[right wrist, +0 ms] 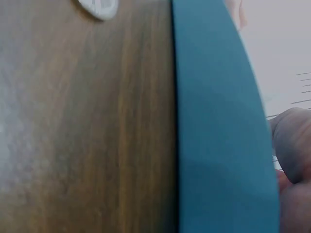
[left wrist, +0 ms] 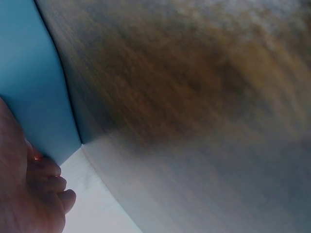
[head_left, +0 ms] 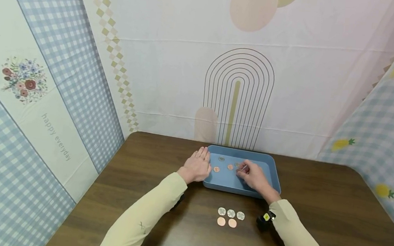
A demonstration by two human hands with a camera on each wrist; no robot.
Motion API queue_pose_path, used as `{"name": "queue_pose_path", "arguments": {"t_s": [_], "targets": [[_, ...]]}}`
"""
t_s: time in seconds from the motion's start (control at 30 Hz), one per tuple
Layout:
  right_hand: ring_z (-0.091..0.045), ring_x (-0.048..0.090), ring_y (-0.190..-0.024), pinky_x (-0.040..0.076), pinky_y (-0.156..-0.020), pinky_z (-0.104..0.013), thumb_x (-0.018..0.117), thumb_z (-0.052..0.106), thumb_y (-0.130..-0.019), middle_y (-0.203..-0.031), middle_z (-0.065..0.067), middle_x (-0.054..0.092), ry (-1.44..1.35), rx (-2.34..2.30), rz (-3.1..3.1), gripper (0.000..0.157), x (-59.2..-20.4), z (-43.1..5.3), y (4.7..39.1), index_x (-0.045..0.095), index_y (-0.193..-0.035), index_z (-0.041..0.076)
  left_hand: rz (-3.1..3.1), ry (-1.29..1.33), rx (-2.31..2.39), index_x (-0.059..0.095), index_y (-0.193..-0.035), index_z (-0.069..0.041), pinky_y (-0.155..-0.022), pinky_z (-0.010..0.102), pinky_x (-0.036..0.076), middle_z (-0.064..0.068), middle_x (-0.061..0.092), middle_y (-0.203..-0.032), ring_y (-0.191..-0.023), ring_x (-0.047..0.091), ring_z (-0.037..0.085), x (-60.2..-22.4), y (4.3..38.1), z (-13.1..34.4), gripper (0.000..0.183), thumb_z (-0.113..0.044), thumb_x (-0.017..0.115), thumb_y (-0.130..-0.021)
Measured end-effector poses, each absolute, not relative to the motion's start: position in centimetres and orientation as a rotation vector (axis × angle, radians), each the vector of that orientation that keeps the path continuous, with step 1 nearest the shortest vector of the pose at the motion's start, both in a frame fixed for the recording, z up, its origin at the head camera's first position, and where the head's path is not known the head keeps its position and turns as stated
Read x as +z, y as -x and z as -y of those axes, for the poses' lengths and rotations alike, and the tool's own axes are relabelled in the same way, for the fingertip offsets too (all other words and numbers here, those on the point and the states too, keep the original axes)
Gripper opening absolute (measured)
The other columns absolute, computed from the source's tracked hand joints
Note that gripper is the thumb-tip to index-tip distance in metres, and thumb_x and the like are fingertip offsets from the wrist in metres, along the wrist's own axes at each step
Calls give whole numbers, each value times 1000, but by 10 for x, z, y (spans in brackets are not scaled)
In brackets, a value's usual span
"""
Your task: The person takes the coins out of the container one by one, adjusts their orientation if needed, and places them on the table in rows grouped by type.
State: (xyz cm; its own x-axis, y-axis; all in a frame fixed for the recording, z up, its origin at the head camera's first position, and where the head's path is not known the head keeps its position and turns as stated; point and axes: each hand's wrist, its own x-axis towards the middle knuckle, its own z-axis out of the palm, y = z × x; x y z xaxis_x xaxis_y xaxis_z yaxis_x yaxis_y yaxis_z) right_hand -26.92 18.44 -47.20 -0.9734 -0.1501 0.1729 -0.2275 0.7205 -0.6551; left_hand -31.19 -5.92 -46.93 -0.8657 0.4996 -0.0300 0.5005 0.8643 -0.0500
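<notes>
A shallow blue tray (head_left: 247, 191) stands near the back of the table. Inside it lie two copper-coloured coins (head_left: 216, 169) and two silver-coloured coins (head_left: 221, 158), one of them right by the right fingers. My left hand (head_left: 198, 165) rests along the tray's left rim with fingers straight. Over the tray's floor, my right hand (head_left: 253, 175) has thumb and fingers bent towards each other; whether a coin is between them is hidden. In front of the tray, three silver-coloured coins (head_left: 231, 213) lie in a row above two copper-coloured coins (head_left: 221, 221).
The brown wooden table (head_left: 133, 196) extends on both sides of the tray. A white patterned cloth (head_left: 173, 77) hangs behind its back edge, with checked cloth (head_left: 91, 69) at the left. The tray's raised wall (right wrist: 223, 126) stands beside the right hand.
</notes>
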Motion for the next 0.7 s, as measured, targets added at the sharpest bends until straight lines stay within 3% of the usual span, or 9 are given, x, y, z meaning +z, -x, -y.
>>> {"name": "queue_pose_path", "arguments": {"t_s": [0.2, 0.7], "targets": [[-13, 56, -56, 48, -51, -27, 69, 12, -90, -76, -8, 65, -284, 1134, 2809, 10, -463, -188, 260, 61, -93, 7, -3022, -805, -76, 24, -155, 0, -125, 39, 18, 15, 17, -164, -154, 14, 28, -469, 313, 61, 61, -33, 25, -103], [-16, 58, -51, 47, -47, -28, 69, 16, -92, -79, -19, 65, -332, 1315, 2769, 10, -452, -187, 233, 61, -93, 9, -3021, -806, -81, 23, -155, 1, -125, 40, 19, 16, 17, -164, -154, 13, 28, -470, 314, 60, 61, -32, 24, -104]]}}
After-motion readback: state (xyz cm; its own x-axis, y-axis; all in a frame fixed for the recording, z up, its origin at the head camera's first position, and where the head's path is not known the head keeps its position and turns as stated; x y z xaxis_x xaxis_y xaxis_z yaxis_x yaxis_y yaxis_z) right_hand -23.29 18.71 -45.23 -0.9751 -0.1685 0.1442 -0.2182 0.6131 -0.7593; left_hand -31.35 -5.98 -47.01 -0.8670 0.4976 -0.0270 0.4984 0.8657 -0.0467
